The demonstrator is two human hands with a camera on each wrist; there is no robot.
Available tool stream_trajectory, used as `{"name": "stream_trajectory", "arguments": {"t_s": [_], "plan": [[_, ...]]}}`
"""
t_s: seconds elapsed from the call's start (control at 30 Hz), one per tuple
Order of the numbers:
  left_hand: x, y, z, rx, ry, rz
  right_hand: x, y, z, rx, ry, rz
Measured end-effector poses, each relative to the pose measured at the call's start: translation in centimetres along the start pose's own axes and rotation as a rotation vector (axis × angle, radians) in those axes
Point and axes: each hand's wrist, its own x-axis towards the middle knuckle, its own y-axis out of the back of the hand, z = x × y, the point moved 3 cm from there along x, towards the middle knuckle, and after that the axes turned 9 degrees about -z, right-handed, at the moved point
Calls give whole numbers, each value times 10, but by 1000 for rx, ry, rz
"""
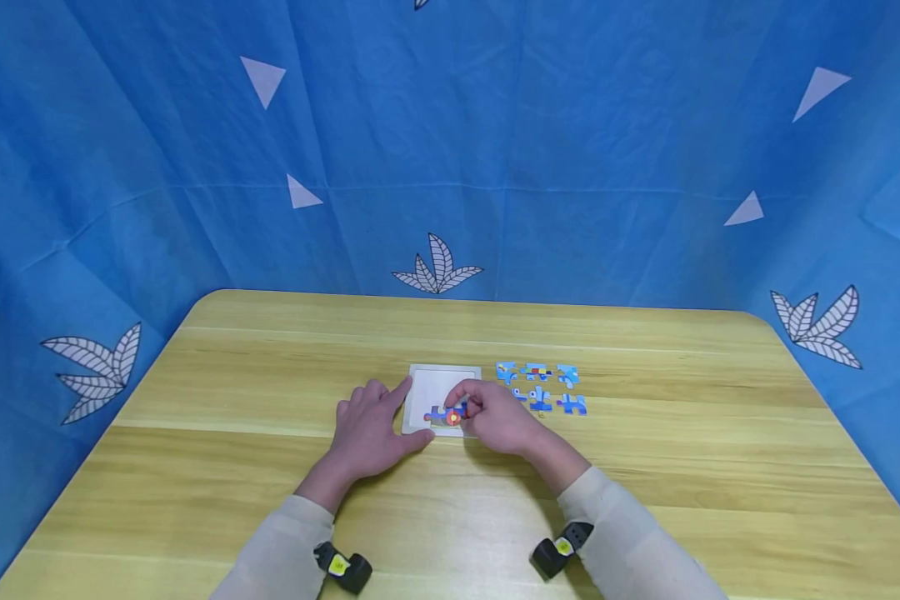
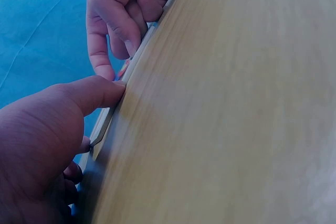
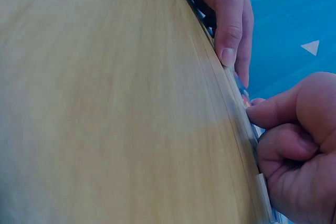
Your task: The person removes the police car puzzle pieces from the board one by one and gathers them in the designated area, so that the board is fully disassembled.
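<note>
A white puzzle tray (image 1: 440, 380) lies on the table. Along its front side sit joined blue jigsaw pieces (image 1: 437, 416) with a red and yellow round shape. My left hand (image 1: 367, 427) is spread at the tray's left corner, its thumb (image 2: 107, 92) against the front rim and index finger along the left side. Over the front right of the tray, my right hand (image 1: 498, 417) pinches a jigsaw piece between thumb (image 3: 273, 113) and index finger, beside the round shape. The other fingers of that hand are curled in. Most of the pinched piece is hidden by the fingers.
Several loose jigsaw pieces (image 1: 540, 398) lie in two rows right of the tray, partly behind my right hand. The wooden table (image 1: 270, 367) ends at the back against a blue cloth (image 1: 570, 167). Each wrist carries a small black camera (image 1: 354, 572).
</note>
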Motion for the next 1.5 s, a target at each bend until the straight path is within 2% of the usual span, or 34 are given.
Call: {"name": "stream_trajectory", "arguments": {"t_s": [0.57, 1.07, 1.5], "plan": [[0, -1, -2, 0, -9, 9, 0, -2, 1, 41, 15, 9], [-1, 0, -2, -5, -1, 4, -1, -1, 0, 48, -8, 24], [0, 0, -2, -13, -12, 13, -1, -1, 3, 44, 22, -9]]}}
